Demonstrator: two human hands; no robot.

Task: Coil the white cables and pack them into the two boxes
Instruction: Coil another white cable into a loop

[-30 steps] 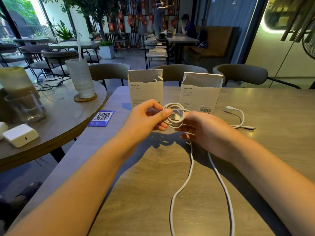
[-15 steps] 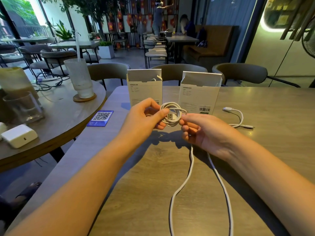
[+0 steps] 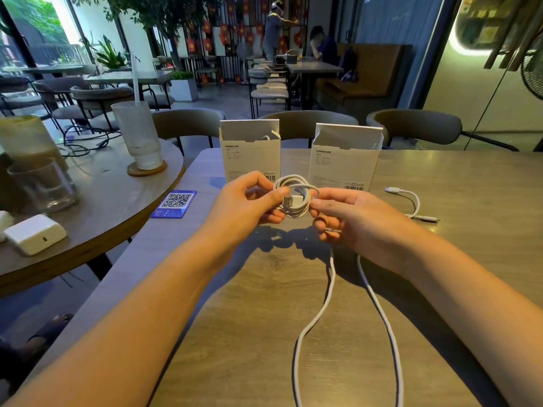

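Head view: your left hand [image 3: 249, 201] pinches the small coil [image 3: 295, 196] of the white cable [image 3: 320, 312] above the table [image 3: 470, 259], just before the two open boxes [image 3: 249, 154]. Your right hand [image 3: 358, 218] pinches the coil's other side; its lower fingers seem curled round the trailing strands.

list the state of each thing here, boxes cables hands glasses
left box: upright, top flap open, a bit of white cable inside
right box: upright, top flap open
long cable: partly coiled, rest trailing on table
short cable: loose, uncoiled
left hand: pinches coil
right hand: holds cable
ribbed glass: nearly empty, straw in
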